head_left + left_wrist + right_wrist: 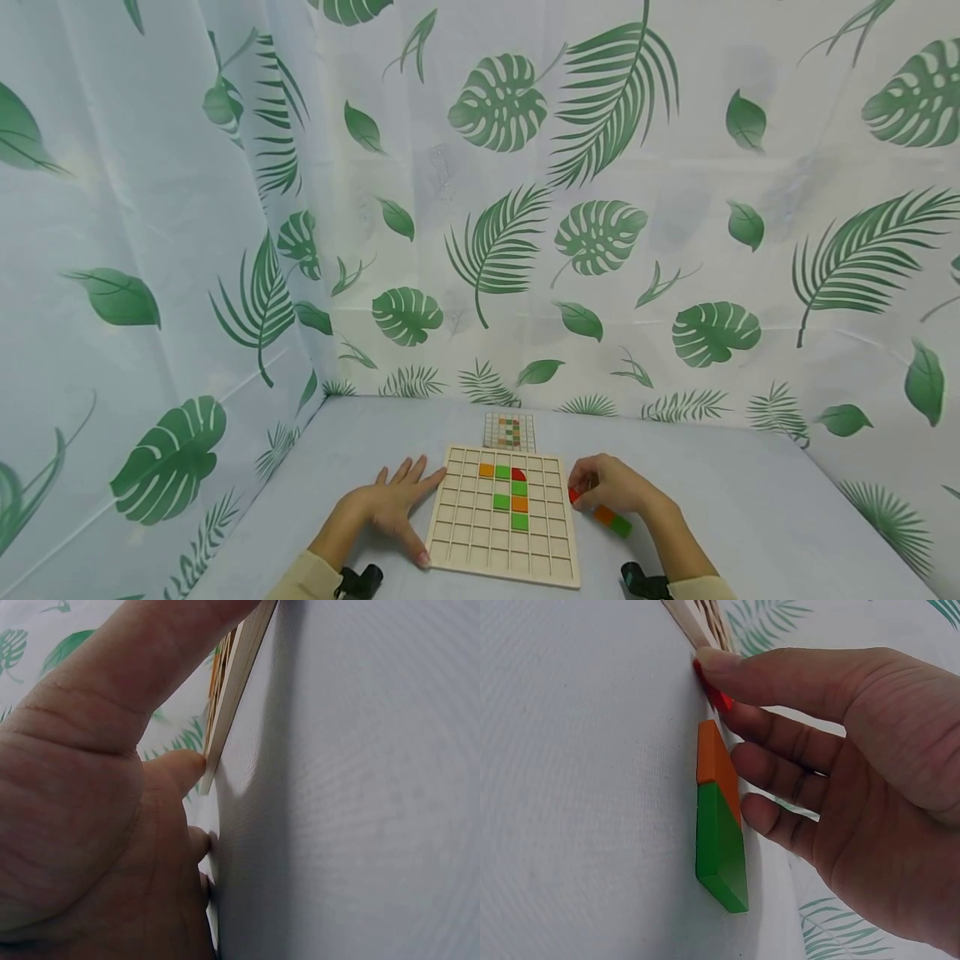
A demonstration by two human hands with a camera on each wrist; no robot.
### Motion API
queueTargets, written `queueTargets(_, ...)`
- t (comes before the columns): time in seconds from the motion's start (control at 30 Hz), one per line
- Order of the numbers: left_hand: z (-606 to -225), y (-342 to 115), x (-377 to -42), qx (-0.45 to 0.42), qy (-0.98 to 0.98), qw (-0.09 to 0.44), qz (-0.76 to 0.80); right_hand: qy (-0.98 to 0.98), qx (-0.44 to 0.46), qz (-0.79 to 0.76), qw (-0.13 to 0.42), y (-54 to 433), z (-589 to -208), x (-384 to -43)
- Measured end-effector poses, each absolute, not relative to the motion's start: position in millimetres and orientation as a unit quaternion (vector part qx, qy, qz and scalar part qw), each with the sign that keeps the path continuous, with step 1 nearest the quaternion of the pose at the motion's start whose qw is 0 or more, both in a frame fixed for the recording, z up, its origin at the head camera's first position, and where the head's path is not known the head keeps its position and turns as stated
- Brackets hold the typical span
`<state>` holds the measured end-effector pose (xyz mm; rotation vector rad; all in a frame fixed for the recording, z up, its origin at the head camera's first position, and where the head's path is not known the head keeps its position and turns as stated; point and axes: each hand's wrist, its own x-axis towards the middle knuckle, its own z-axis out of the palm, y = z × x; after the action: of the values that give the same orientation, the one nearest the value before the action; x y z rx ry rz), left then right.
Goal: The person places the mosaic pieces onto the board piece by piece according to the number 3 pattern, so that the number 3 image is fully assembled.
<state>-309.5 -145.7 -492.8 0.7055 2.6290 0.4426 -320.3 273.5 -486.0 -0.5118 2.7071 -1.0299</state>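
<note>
A square wooden grid board (457, 533) lies on the table, with several orange and green tiles and one red tile in its cells. My left hand (392, 507) spreads its fingers along the board's left edge; thumb and index finger touch that edge. Right of the board, my right hand (613, 483) pinches a red tile (717, 694) between thumb and index finger, low over the table. Just below those fingers an orange tile (709, 754) and a green tile (724, 855) lie end to end on the table.
Behind the board lies a small pattern card (491, 432) showing a grid with coloured squares. A white curtain (510, 350) with green leaves hangs along the table's back and left. Each wrist wears a black camera (360, 582).
</note>
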Motion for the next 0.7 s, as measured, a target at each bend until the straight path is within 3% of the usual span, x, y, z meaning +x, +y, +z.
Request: queueTargets(0.7, -494.7, -146.9, -311.4, 0.254, 0.934, 0.192, 0.162, 0.881, -0.182, -0.434, 0.046, 275.7, -479.3, -322.8)
